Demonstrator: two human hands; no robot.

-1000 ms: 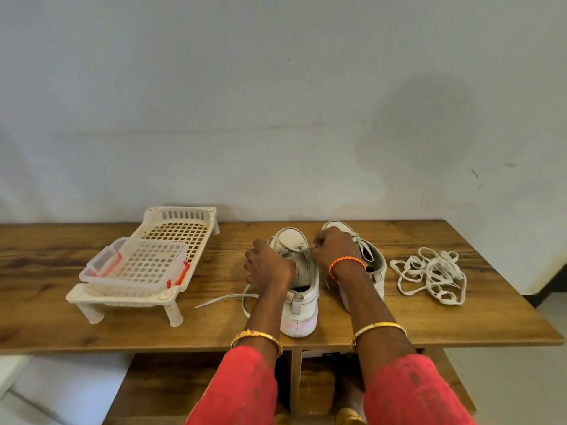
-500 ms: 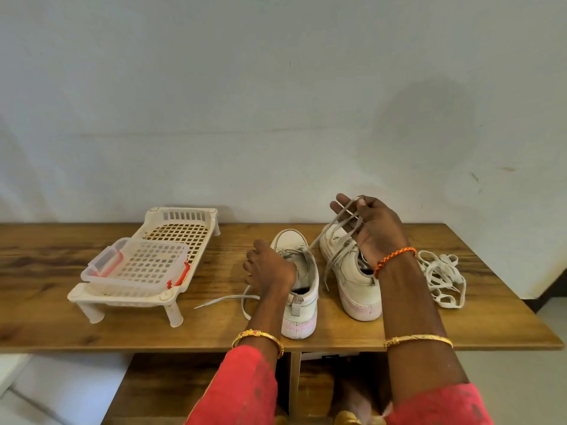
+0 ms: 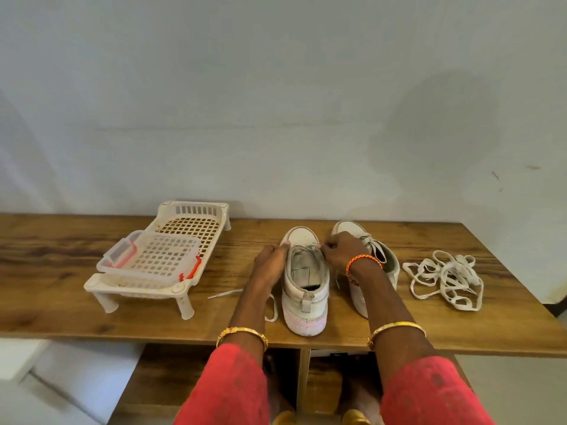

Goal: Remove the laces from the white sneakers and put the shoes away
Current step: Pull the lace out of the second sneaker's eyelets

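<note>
Two white sneakers stand on the wooden table (image 3: pixel 76 296), heels towards me. My left hand (image 3: pixel 271 259) grips the left side of the left sneaker (image 3: pixel 303 289) near its toe. My right hand (image 3: pixel 342 251) pinches the lace at the front right of that shoe's opening. A loose end of its lace (image 3: pixel 225 293) trails on the table to the left. The right sneaker (image 3: pixel 383 256), laces still threaded, sits just behind my right wrist, partly hidden. A pile of loose white laces (image 3: pixel 445 279) lies to the right.
A white plastic rack (image 3: pixel 171 240) on short legs stands at the left, with a clear lidded container (image 3: pixel 150 262) with red clips resting on it. A wall rises right behind the table. A lower shelf shows under the table's front edge.
My right hand, which was lifted above the right sneaker with lace strands in its fingers, has come down to the left sneaker. My left hand slid forward along that shoe.
</note>
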